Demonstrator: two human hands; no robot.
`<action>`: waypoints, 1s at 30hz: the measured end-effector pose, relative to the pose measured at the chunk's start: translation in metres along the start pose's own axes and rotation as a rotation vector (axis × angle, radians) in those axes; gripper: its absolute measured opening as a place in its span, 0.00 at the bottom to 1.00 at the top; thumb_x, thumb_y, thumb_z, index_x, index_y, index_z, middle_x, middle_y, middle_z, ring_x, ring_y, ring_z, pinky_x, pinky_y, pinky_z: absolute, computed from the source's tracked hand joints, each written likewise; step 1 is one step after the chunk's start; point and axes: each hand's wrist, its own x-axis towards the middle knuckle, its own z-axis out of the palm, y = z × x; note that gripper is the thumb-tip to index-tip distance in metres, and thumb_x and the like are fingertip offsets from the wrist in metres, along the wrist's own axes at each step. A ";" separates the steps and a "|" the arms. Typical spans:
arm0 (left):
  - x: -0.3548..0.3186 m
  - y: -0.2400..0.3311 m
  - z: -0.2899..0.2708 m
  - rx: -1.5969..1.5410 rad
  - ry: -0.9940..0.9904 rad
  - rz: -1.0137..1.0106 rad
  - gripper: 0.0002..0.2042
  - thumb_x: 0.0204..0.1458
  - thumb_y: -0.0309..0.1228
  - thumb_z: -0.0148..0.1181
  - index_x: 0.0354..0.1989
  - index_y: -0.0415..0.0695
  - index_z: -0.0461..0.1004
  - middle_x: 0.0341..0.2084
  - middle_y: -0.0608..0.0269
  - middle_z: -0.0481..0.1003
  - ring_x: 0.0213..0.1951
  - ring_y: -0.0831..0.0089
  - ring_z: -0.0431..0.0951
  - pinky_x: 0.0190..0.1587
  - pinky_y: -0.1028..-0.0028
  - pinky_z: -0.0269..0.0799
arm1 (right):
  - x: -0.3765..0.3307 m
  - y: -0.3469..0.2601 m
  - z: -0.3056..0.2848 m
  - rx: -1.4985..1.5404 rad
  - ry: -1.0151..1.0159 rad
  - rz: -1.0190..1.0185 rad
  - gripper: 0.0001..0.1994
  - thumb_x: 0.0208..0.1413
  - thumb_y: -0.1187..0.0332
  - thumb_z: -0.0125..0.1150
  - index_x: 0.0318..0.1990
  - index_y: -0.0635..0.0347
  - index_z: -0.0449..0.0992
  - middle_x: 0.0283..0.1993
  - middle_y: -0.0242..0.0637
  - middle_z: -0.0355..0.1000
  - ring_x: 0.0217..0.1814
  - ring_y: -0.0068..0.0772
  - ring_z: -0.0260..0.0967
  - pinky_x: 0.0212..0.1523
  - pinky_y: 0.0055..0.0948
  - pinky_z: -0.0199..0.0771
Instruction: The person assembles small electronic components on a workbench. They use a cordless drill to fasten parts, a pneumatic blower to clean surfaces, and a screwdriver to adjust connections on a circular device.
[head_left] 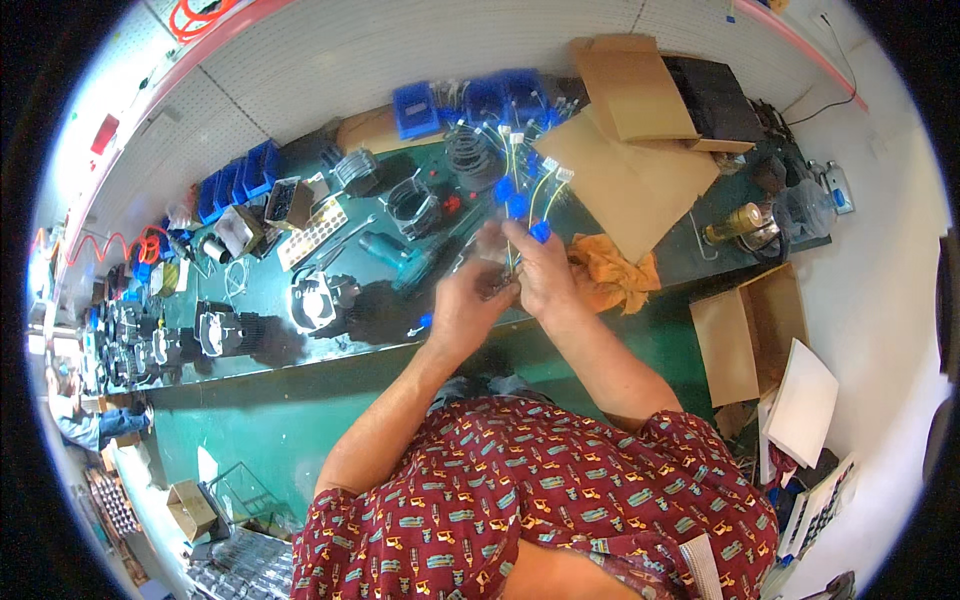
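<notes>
In front of me, over the bench's front edge, both hands are close together. Fingers wrapped round them, my right hand (pixel 545 275) holds a bunch of wire leads (pixel 516 206), with blue sleeves and white plugs pointing away from me. My left hand (pixel 468 308) is curled up against it, thumb and fingers drawn together at the lower end of the bunch. Its fingertips are smeared by motion, and what they pinch is hidden. A crumpled orange cloth (pixel 615 275) lies just right of my right hand. Left of my hands lies a teal power tool (pixel 395 260).
Black ring-shaped housings (pixel 412 208) stand on the green bench (pixel 350 235), more in a row to the left (pixel 218 330). Blue bins (pixel 415 110) line the back. Cardboard (pixel 640 185) covers the back right. An open carton (pixel 750 330) stands right, below the bench edge.
</notes>
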 end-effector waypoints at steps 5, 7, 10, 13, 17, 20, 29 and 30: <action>-0.012 -0.028 -0.022 -0.127 0.017 -0.046 0.10 0.55 0.28 0.62 0.40 0.32 0.76 0.30 0.55 0.80 0.32 0.71 0.80 0.38 0.70 0.77 | -0.001 0.017 0.021 0.027 -0.068 0.029 0.11 0.63 0.69 0.60 0.51 0.62 0.74 0.45 0.41 0.78 0.48 0.37 0.78 0.52 0.40 0.79; -0.018 -0.039 -0.037 -0.349 0.045 -0.114 0.11 0.57 0.28 0.61 0.42 0.32 0.75 0.31 0.58 0.79 0.32 0.72 0.80 0.37 0.71 0.77 | -0.008 0.014 0.036 -0.077 -0.122 0.080 0.12 0.63 0.67 0.62 0.51 0.61 0.75 0.47 0.39 0.78 0.47 0.34 0.77 0.50 0.37 0.79; -0.031 -0.035 -0.062 -0.564 -0.068 -0.195 0.11 0.62 0.29 0.57 0.46 0.33 0.74 0.33 0.60 0.76 0.35 0.74 0.78 0.37 0.72 0.79 | -0.007 0.029 0.044 -0.318 -0.201 -0.064 0.12 0.62 0.62 0.64 0.44 0.61 0.77 0.44 0.37 0.78 0.44 0.28 0.77 0.46 0.28 0.78; -0.050 -0.034 -0.092 -0.743 -0.046 -0.242 0.12 0.64 0.32 0.56 0.49 0.35 0.73 0.35 0.62 0.76 0.36 0.76 0.76 0.38 0.73 0.79 | -0.012 0.045 0.065 -0.410 -0.209 0.041 0.11 0.60 0.61 0.67 0.42 0.57 0.79 0.36 0.29 0.76 0.32 0.19 0.70 0.32 0.21 0.70; -0.063 -0.048 -0.140 -0.927 -0.033 -0.271 0.11 0.64 0.33 0.57 0.49 0.39 0.74 0.33 0.66 0.76 0.32 0.79 0.74 0.35 0.76 0.78 | -0.018 0.071 0.091 -0.458 -0.252 0.191 0.09 0.57 0.63 0.71 0.38 0.55 0.80 0.27 0.22 0.71 0.22 0.13 0.62 0.21 0.17 0.58; -0.072 -0.056 -0.169 -0.970 -0.030 -0.269 0.09 0.63 0.33 0.59 0.46 0.41 0.75 0.31 0.67 0.76 0.31 0.79 0.75 0.32 0.77 0.78 | -0.022 0.090 0.113 -0.446 -0.286 0.257 0.06 0.56 0.67 0.72 0.36 0.55 0.80 0.26 0.21 0.71 0.21 0.12 0.60 0.19 0.15 0.54; -0.085 -0.074 -0.226 -0.829 -0.047 -0.198 0.09 0.60 0.32 0.62 0.42 0.38 0.76 0.30 0.64 0.77 0.30 0.79 0.76 0.33 0.76 0.79 | -0.031 0.122 0.158 -0.617 -0.371 0.226 0.08 0.55 0.65 0.72 0.36 0.56 0.79 0.24 0.19 0.68 0.21 0.11 0.59 0.19 0.16 0.52; -0.085 -0.076 -0.230 -0.782 -0.036 -0.175 0.09 0.60 0.31 0.63 0.41 0.38 0.76 0.29 0.65 0.77 0.30 0.79 0.76 0.33 0.76 0.79 | -0.032 0.124 0.163 -0.634 -0.367 0.220 0.08 0.55 0.65 0.72 0.36 0.56 0.79 0.24 0.19 0.67 0.20 0.11 0.59 0.19 0.16 0.52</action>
